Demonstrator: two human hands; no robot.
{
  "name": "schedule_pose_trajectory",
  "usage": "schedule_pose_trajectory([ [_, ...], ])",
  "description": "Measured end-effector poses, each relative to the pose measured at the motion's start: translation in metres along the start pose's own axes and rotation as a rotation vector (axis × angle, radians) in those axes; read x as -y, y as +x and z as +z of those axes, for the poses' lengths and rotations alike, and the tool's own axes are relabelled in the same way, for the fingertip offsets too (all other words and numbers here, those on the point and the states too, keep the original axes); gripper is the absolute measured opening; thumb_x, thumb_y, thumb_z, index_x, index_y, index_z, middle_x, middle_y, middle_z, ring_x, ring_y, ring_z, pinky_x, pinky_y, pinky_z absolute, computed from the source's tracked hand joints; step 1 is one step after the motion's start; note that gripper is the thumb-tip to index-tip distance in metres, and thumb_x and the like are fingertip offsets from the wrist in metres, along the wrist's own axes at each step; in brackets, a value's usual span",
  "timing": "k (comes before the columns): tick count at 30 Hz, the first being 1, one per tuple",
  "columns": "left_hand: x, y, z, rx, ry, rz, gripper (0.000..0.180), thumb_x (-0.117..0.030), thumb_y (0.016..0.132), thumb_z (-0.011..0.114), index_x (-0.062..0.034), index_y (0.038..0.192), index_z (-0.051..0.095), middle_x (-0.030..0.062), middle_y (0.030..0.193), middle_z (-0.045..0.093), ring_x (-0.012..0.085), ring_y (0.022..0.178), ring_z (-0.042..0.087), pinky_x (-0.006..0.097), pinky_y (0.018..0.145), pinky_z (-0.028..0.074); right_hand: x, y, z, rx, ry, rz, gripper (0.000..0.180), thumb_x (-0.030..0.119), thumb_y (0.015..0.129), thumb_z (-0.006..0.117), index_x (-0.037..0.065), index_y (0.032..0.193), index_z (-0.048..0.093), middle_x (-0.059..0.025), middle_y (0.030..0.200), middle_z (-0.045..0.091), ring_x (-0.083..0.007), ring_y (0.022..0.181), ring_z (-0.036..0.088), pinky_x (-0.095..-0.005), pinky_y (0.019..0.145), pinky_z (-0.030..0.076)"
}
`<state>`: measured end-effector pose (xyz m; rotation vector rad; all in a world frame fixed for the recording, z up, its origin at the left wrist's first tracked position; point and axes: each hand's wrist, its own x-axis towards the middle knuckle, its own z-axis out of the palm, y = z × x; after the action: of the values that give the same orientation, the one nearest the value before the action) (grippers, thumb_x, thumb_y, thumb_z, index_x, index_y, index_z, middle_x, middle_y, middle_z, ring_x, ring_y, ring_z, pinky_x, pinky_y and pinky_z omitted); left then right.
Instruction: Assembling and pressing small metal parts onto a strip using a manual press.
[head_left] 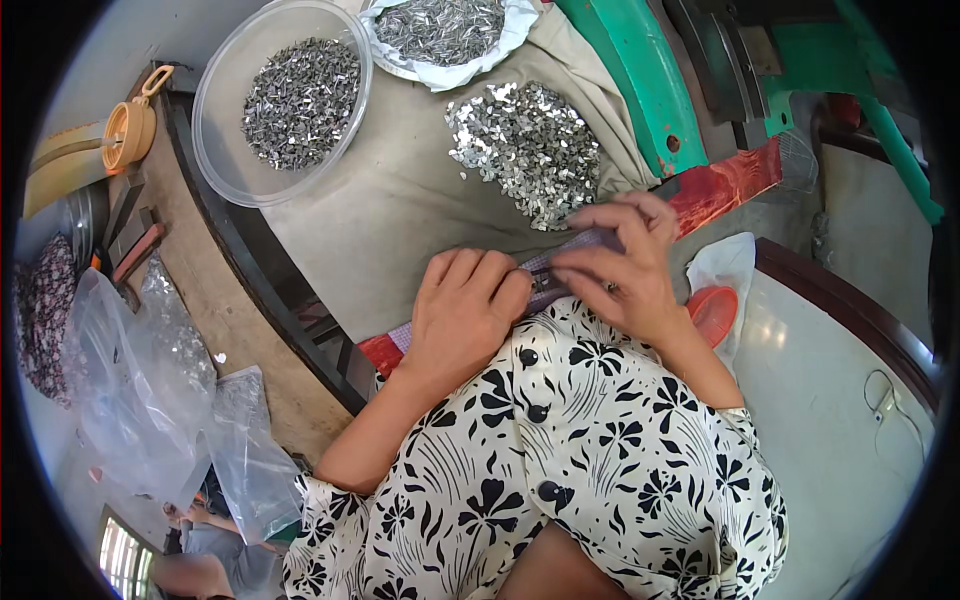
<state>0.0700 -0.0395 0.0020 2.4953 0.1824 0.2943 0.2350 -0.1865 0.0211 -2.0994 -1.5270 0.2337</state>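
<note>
At the table's near edge, against my body, a purple checked cloth strip (590, 238) lies over a red board. My left hand (460, 312) rests on it with fingers curled in and thumb and forefinger closed; what they hold is hidden. My right hand (632, 268) is just to the right, its thumb and forefinger tips close together in a pinch, other fingers bent above; anything between them is too small to name. Small dark metal bits (545, 280) show between the two hands. Beyond the right fingers spreads a loose pile of small shiny metal pieces (530, 145).
A clear round tub (212, 130) of dark metal pieces stands far left on the beige cloth (400, 200). Beside it is a white-lined bowl (440, 75) of metal pins. Green machine frame (640, 80) at right; red dish (712, 315) near my right forearm; plastic bags (140, 390) at left.
</note>
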Motion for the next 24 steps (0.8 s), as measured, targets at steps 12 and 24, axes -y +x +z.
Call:
schedule_pose_trajectory([
  [12,0.000,0.000,-0.002,0.014,-0.054,-0.053,0.021,-0.023,0.081,0.071,-0.0091,0.093,0.061,0.0038,0.100,0.059,0.0239,0.095,0.056,0.038,0.086,0.042,0.001,0.041,0.009,-0.006,-0.174,-0.128,0.014,0.020,0.070,0.080,0.020,0.082,0.073,0.0051,0.119,0.063,-0.0279,0.118,0.047,-0.0416,0.097,0.027],
  [24,-0.004,0.010,0.006,0.015,-0.082,-0.033,0.020,-0.020,0.078,0.073,-0.0096,0.093,0.064,0.0029,0.097,0.058,0.0225,0.091,0.056,0.037,0.083,0.042,-0.004,0.049,0.020,0.031,-0.040,-0.151,0.009,0.018,0.069,0.075,0.016,0.076,0.069,0.0039,0.121,0.059,-0.0291,0.123,0.044,-0.0456,0.098,0.028],
])
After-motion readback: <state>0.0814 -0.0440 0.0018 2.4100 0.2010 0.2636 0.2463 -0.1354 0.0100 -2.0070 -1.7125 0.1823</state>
